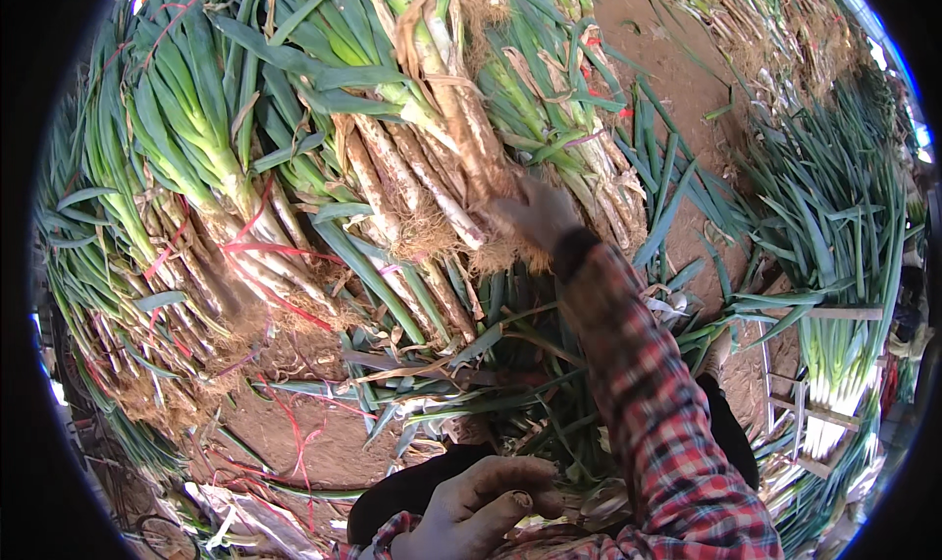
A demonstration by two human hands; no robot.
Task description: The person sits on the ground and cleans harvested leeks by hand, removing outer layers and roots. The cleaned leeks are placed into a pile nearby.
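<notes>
My right hand (541, 210), in a pale, soiled glove, closes around the root end of soil-covered spring onion stalks (478, 137). Hand and stalks are blurred, and the fingertips are partly hidden. Beneath and beside them lie more unpeeled stalks (397, 170) with tangled brown roots (427, 232), part of a large heap in front of me. My left hand (478, 505), also gloved, hovers near my lap. Its fingers curl loosely, the thumb stands apart, and it holds nothing.
Bundles of spring onions tied with red twine (257, 247) lie at the left. Stripped leaves (471, 376) litter the dirt floor (272, 435) around my legs. To the right, cleaned spring onions (839, 383) rest on a slatted frame (802, 405). More unpeeled bundles (765, 30) lie far right.
</notes>
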